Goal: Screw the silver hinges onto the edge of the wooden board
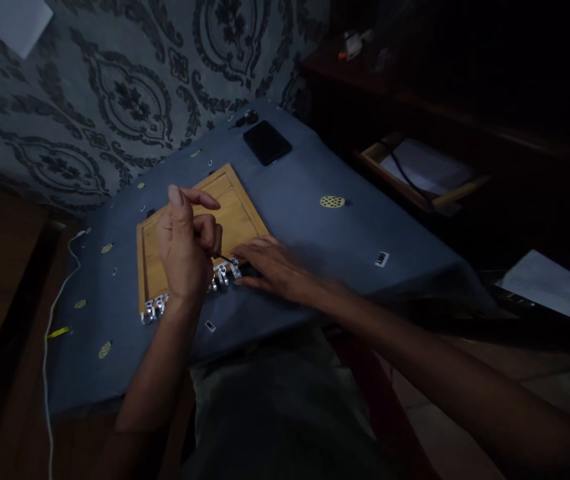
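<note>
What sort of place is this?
Probably a room in a home, dimly lit: ornate patterned wall covering, a pineapple-print tablecloth, and a wooden board being worked on by hand.

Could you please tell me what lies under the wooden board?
The blue tablecloth shows around the wooden board, which lies on it; anything else beneath is covered.

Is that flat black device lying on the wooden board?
No, the flat black device lies on the blue cloth, apart from the wooden board.
</note>
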`<act>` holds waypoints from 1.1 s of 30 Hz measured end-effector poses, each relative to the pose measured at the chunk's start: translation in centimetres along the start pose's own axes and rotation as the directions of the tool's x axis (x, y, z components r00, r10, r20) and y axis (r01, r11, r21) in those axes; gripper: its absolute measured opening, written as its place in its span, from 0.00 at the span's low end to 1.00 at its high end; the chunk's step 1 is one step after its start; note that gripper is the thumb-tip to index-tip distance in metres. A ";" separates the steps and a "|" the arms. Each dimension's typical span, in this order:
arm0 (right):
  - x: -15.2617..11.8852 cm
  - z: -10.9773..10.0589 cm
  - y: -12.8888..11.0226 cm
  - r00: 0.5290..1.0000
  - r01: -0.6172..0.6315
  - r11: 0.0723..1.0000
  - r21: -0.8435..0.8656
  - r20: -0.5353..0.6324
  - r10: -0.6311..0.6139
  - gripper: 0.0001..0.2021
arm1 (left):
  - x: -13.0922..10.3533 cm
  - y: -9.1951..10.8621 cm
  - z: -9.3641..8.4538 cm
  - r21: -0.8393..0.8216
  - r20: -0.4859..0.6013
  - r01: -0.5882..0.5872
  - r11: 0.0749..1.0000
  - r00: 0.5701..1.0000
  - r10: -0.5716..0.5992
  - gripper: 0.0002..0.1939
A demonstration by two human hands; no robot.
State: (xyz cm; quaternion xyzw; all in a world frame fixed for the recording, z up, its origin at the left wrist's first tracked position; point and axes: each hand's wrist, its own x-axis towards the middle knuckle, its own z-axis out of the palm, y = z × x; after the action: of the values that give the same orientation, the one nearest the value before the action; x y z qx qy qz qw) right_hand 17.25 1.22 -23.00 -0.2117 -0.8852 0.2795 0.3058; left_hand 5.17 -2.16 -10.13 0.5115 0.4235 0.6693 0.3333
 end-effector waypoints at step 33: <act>-0.1 -0.5 -0.2 1.000 0.006 1.000 0.021 0.001 -0.006 0.18 | 0.1 0.3 -0.3 0.011 0.007 0.031 0.999 0.999 -0.031 0.29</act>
State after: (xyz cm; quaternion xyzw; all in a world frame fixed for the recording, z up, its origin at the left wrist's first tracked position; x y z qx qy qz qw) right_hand 17.55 1.19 -22.59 -0.2056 -0.8830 0.2878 0.3086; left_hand 4.86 -2.27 -9.81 0.5092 0.4340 0.6597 0.3423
